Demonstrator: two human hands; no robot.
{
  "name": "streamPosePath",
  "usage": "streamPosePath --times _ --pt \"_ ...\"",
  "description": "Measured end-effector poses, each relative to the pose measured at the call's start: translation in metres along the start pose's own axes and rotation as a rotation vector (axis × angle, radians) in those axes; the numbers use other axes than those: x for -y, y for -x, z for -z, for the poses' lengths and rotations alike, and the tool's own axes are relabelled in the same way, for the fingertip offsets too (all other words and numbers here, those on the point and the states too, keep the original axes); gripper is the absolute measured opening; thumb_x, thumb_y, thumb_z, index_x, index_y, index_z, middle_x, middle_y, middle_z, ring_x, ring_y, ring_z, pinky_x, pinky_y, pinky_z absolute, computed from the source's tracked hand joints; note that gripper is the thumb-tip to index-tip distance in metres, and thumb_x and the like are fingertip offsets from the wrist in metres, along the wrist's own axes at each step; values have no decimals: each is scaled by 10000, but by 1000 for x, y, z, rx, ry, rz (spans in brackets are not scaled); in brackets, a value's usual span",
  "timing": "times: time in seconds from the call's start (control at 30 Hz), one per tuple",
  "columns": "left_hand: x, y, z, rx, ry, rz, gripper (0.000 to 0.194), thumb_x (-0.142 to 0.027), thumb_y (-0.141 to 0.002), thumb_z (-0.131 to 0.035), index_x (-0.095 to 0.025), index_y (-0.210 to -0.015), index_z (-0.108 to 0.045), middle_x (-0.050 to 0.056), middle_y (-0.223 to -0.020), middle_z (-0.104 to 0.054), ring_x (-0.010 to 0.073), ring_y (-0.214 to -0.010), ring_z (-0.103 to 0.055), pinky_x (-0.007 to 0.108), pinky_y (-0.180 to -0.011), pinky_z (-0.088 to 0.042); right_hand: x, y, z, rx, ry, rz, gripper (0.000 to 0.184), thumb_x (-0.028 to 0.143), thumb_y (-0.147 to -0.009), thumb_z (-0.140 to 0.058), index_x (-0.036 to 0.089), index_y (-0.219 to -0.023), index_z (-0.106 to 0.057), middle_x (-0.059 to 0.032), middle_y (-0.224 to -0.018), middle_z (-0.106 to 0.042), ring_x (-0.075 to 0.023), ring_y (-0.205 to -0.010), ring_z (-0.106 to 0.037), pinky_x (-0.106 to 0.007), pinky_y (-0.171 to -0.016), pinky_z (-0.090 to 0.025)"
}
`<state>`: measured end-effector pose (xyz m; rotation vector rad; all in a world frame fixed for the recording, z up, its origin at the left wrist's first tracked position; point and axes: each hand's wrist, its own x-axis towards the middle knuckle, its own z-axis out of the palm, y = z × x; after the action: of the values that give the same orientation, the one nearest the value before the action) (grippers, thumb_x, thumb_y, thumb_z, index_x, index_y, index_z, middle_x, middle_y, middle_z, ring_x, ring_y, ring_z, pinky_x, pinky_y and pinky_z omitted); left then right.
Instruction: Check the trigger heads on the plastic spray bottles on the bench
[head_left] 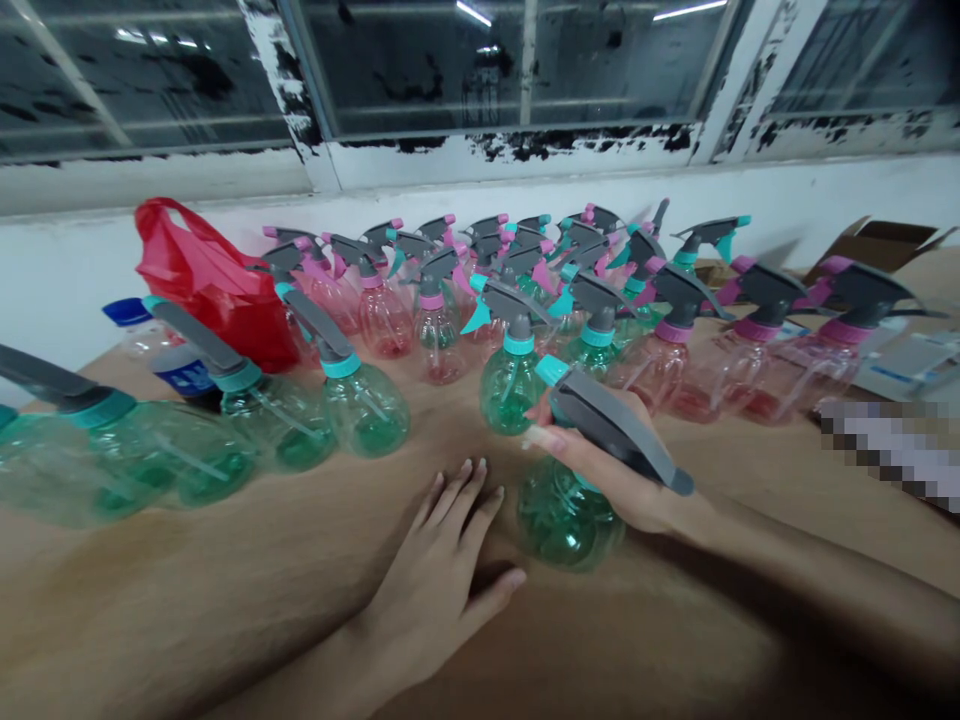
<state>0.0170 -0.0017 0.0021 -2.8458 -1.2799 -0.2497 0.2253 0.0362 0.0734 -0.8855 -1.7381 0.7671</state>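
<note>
My right hand (600, 465) is wrapped round the neck of a green spray bottle (566, 520) with a grey and teal trigger head. That bottle stands in front of me, close to the table surface; whether its base touches is hard to tell. My left hand (454, 560) lies on the wooden table (300, 600), fingers stretched out, just left of the bottle and holding nothing. Another green spray bottle (514, 385) stands directly behind the held one. Off to the left is a row of green spray bottles (367, 410) with teal collars.
Several pink spray bottles (386, 315) crowd the back, mixed with green ones. More pink spray bottles (652, 365) stand at right. A red plastic bag (225, 290) and a blue-capped drink bottle (180, 365) are at left. An open cardboard box (877, 245) sits far right below the windows.
</note>
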Motion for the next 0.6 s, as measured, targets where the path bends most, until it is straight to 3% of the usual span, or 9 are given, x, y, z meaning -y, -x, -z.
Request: streamPosePath --times 0.27,0.6 --pt "1 0 0 -2 1 12 639 -560 -911 -456 -121 -1373 -405 150 -1479 -327 307 -1363 -277 514 -1078 -281 -1 1 -1 22 -32 -21 219 391 -845 -593 224 -987 -604 -2 -807 -603 -156 -715 -573 -301 -685 -453" --pt "1 0 -1 -27 17 1 622 -542 -907 -480 -130 -1368 -407 143 -1471 -346 314 -1360 -284 514 -1081 -275 -2 3 0 43 -25 -46 199 363 -863 -580 237 -1016 -598 46 -629 -497 -127 -582 -498 -284 -619 -422"
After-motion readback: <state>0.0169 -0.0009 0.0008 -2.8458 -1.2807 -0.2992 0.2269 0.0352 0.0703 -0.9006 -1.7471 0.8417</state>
